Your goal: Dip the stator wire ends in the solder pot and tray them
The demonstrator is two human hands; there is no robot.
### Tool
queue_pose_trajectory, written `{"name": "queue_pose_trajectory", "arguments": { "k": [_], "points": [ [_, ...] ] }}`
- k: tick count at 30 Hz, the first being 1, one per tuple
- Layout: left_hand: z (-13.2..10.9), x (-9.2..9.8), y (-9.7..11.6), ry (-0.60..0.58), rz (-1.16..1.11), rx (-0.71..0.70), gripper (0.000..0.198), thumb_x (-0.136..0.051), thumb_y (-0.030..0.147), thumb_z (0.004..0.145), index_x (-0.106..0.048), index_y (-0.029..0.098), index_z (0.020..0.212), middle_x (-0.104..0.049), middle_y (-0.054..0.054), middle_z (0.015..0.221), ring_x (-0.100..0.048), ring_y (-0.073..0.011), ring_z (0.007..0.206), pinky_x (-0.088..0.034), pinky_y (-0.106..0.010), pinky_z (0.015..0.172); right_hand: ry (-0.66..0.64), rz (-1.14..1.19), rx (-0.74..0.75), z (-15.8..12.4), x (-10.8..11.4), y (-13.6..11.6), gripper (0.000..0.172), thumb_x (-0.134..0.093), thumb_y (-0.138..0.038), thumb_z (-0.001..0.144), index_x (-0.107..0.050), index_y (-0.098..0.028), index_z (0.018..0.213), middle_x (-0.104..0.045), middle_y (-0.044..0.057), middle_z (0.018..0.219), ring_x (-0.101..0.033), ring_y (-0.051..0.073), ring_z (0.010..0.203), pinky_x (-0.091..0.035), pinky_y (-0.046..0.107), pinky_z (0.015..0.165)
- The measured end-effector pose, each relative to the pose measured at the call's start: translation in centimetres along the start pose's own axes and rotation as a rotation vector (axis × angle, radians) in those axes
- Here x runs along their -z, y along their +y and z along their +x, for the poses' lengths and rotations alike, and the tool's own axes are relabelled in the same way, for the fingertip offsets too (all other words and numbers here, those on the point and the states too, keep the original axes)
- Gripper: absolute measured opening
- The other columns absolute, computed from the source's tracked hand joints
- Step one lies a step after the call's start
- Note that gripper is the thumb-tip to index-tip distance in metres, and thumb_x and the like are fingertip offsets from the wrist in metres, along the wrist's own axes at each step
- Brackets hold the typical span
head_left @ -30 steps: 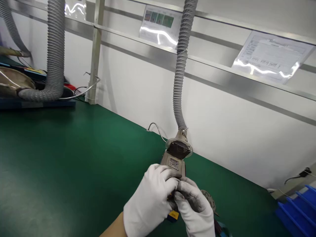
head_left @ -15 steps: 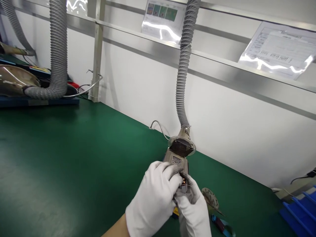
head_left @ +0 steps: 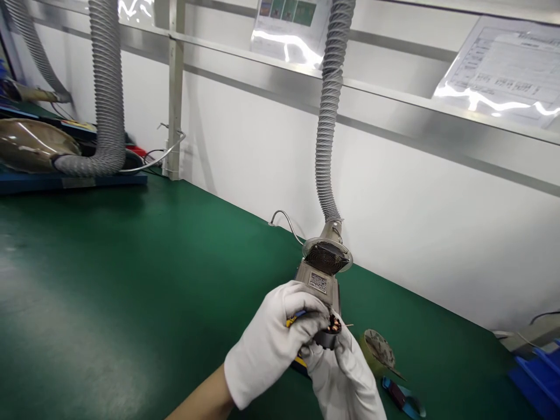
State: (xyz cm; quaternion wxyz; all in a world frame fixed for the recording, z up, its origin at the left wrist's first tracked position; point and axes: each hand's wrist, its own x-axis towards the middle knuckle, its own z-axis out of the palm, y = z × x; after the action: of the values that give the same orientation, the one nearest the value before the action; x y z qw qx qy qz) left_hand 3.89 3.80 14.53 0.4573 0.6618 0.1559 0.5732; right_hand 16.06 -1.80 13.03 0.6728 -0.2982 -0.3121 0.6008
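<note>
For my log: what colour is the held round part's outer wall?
The round part is dark grey outside; head view.

The bench (head_left: 131,274) has a smooth green top that fills the lower left and middle of the frame, with a pale sheen at lower left. On it, at the left edge, lies a dark blue slab (head_left: 114,182). Right of centre stands a boxy grey-brown unit (head_left: 318,284), its base hidden. Toward lower right sits a round container (head_left: 378,349) with a mottled top; just below it lies a teal strap (head_left: 413,404).
</note>
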Motion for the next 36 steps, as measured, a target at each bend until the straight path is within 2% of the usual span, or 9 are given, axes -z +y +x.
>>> {"name": "queue_pose_trajectory", "arguments": {
  "k": [3,6,8,10,15,23,27,32,36],
  "points": [
    [-0.1,0.3,0.3,0.108,-0.090,0.155,0.013,-0.051,0.021,0.086,-0.062,0.018,0.079,-0.064,-0.003,0.087,-0.060,-0.0162,0.082,-0.047,-0.026,0.075,-0.048,0.100,-0.090,-0.5,-0.6,-0.6,0.033,-0.081,-0.035,0.069,-0.069,-0.025,0.098,-0.067,0.006,0.087,-0.062,0.015,0.070,-0.050,0.020,0.058],
    [-0.2,0.5,0.6,-0.063,0.047,0.166,0.027,-0.070,0.021,0.072,-0.064,0.022,0.099,-0.061,-0.003,0.106,-0.056,-0.0207,0.099,-0.044,-0.029,0.087,0.010,0.182,-0.122,-1.1,-0.8,-1.2,0.028,-0.076,-0.038,0.073,-0.069,-0.026,0.097,-0.065,0.007,0.100,-0.061,0.018,0.086,-0.051,0.027,0.072],
    [-0.2,0.4,0.4,-0.190,0.167,0.081,0.049,-0.077,0.015,0.063,-0.062,0.025,0.109,-0.060,-0.004,0.113,-0.054,-0.0232,0.104,-0.042,-0.031,0.091,0.038,0.200,-0.115,-1.3,-0.2,-1.2,0.027,-0.074,-0.041,0.075,-0.069,-0.026,0.097,-0.064,0.005,0.104,-0.058,0.019,0.096,-0.047,0.032,0.086],
    [0.0,0.1,0.1,-0.198,0.186,-0.064,0.040,-0.076,0.019,0.068,-0.064,0.023,0.106,-0.063,-0.006,0.109,-0.056,-0.0233,0.101,-0.042,-0.032,0.090,-0.001,0.184,-0.132,-1.3,0.6,-1.1,0.027,-0.073,-0.042,0.076,-0.069,-0.026,0.098,-0.064,0.005,0.103,-0.057,0.019,0.100,-0.045,0.033,0.089],
    [0.8,0.0,-0.1,-0.181,0.044,-0.338,0.029,-0.062,0.043,0.082,-0.067,0.018,0.096,-0.070,-0.010,0.092,-0.063,-0.0229,0.088,-0.044,-0.036,0.089,0.027,0.055,-0.092,-1.0,0.8,-0.6,0.030,-0.073,-0.046,0.074,-0.069,-0.026,0.095,-0.066,0.006,0.096,-0.059,0.023,0.093,-0.052,0.035,0.074],
    [-0.2,-0.5,0.5,0.045,-0.433,0.228,0.008,-0.069,0.019,0.075,-0.070,0.015,0.069,-0.068,-0.005,0.075,-0.062,-0.0182,0.073,-0.051,-0.026,0.069,0.035,0.012,-0.122,-1.3,-1.5,-1.0,0.027,-0.082,-0.040,0.065,-0.071,-0.026,0.085,-0.068,0.005,0.085,-0.063,0.019,0.076,-0.052,0.029,0.069],
    [-0.3,0.4,0.4,0.248,-0.443,0.260,0.007,-0.068,0.024,0.077,-0.070,0.017,0.075,-0.069,-0.004,0.081,-0.063,-0.0177,0.079,-0.051,-0.025,0.073,0.096,0.023,-0.149,-1.3,-1.2,-1.2,0.039,-0.083,-0.047,0.060,-0.071,-0.021,0.087,-0.067,0.009,0.083,-0.062,0.019,0.071,-0.052,0.029,0.065],
    [0.1,0.1,1.1,-0.083,-0.383,0.319,0.019,-0.076,0.013,0.065,-0.073,0.016,0.083,-0.067,-0.006,0.092,-0.063,-0.0219,0.086,-0.051,-0.027,0.076,0.104,0.074,-0.082,-1.1,-1.3,-0.5,0.033,-0.079,-0.046,0.065,-0.070,-0.027,0.091,-0.067,0.005,0.090,-0.062,0.020,0.079,-0.053,0.031,0.069],
    [-0.1,-0.9,1.0,0.087,-0.439,0.172,0.009,-0.071,0.008,0.069,-0.072,0.016,0.065,-0.067,-0.005,0.074,-0.062,-0.0195,0.076,-0.052,-0.027,0.071,0.059,0.072,-0.091,-1.2,-1.6,-0.4,0.035,-0.082,-0.041,0.064,-0.070,-0.028,0.094,-0.067,0.005,0.096,-0.062,0.019,0.084,-0.052,0.031,0.076]
  ]
}}
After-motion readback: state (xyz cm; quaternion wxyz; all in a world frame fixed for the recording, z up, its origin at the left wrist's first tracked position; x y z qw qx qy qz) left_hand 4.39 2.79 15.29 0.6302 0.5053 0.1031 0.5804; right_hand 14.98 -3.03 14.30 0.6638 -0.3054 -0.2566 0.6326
